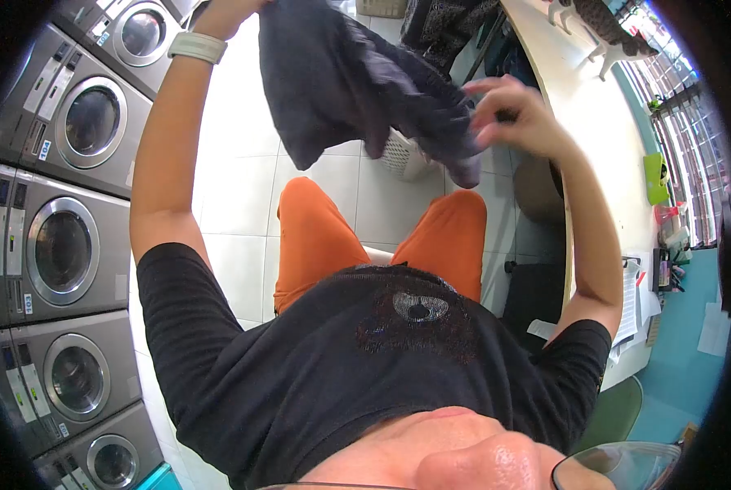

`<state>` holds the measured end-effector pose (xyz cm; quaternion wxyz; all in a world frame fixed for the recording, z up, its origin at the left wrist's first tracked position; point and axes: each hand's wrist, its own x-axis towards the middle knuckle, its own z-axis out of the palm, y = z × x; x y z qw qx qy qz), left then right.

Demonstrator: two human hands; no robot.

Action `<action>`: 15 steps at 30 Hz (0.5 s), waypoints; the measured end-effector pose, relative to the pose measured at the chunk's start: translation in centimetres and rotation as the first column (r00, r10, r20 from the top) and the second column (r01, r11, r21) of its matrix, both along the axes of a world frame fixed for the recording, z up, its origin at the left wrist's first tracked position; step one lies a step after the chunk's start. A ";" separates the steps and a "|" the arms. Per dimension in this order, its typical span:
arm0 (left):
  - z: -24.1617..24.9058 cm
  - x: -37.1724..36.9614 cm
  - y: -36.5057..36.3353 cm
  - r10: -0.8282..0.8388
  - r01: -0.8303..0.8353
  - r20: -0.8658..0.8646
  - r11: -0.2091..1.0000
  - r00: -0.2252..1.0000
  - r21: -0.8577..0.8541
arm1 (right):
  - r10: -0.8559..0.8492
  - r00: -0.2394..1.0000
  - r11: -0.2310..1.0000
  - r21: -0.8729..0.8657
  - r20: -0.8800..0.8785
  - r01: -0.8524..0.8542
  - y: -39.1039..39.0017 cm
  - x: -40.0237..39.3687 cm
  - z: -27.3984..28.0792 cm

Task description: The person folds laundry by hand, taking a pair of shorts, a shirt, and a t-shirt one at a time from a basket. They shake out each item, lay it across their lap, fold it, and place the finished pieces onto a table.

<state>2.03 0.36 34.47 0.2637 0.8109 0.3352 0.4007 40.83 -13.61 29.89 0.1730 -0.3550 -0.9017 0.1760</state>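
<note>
1. Dark cloth (320,82): aloft between both hands, beyond 2 orange-clad knees (306,200); handling looks underway.
2. Left hand (228,15): by its upper edge; fingers cropped, grip can't be told.
3. Right hand (522,118): fingers curled at its other end; blur hides any pinch.
4. Steady control calls for 2 secure grips.

- Here's the garment (324,90), creased cloth, mostly matt!
- Shirt (324,359): matt cloth, glittery patch (421,309) sparkling up front!
- Trousers (316,237), soft matt cloth!
- Floor tiles (234,265), smooth, catching a sheen!
- Washer rim (96,252), shiny metal; glossy window (61,251)!
- Basket (400,157): perforated plastic!
- And sheets (626,324), plain paper!
</note>
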 end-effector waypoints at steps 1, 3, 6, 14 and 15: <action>0.6 0.1 -0.6 0.048 -0.049 0.062 0.999 0.997 0.008 | 0.018 0.999 0.998 -0.053 0.046 -0.015 -1.7 -1.9 -0.9; 1.1 0.3 -1.2 0.102 -0.104 0.117 0.995 0.988 0.009 | 0.038 0.996 0.998 0.046 0.084 -0.042 -3.1 -5.2 -3.5; -1.0 2.2 1.1 0.284 0.084 -0.243 0.475 0.927 0.876 | 0.026 1.000 0.956 0.292 0.017 -0.030 -2.3 -9.5 -4.0; 3.6 6.3 -5.2 0.167 -0.206 0.276 0.971 0.947 0.118 | 0.014 0.915 0.975 -0.199 -0.404 -0.103 -0.8 -18.6 -11.7; 4.4 4.8 -4.8 -0.032 -0.027 0.301 0.981 0.953 0.191 | 0.015 0.915 0.975 -0.198 -0.404 -0.103 -0.5 -18.2 -11.6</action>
